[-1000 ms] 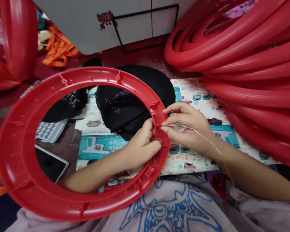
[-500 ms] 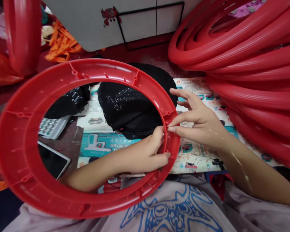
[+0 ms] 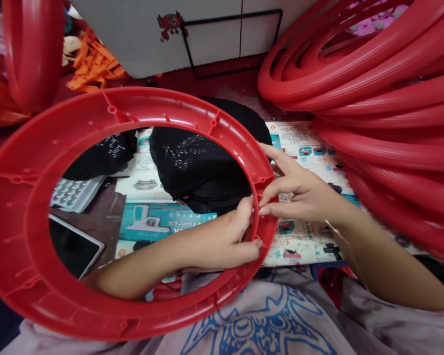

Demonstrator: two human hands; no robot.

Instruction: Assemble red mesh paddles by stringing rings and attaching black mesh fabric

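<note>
A large red plastic ring (image 3: 11, 217) with a hollow channel, ribs and small screw posts is tilted in front of me, its open side facing up. My left hand (image 3: 240, 234) reaches through the ring's opening and grips its right side, thumb and fingers around the inner wall. At that same spot my right hand (image 3: 294, 192) has its thumb and index finger pinched together inside the channel. Whatever lies between those fingertips is too small to make out. The other right fingers extend over the outer rim.
Behind the ring lies a black cap-like mesh cloth (image 3: 207, 167) on printed cardboard (image 3: 144, 222). A phone-like device (image 3: 74, 246) and a calculator (image 3: 77, 192) are at left. Stacked red hoops (image 3: 373, 98) rise on the right; orange parts (image 3: 96, 64) lie behind. A pale cabinet (image 3: 214, 39) stands at the back.
The ring's left side has shifted slightly left in view. My right fingertips have moved a little lower along the rim and pinch further into the channel. My left hand keeps its grip.
</note>
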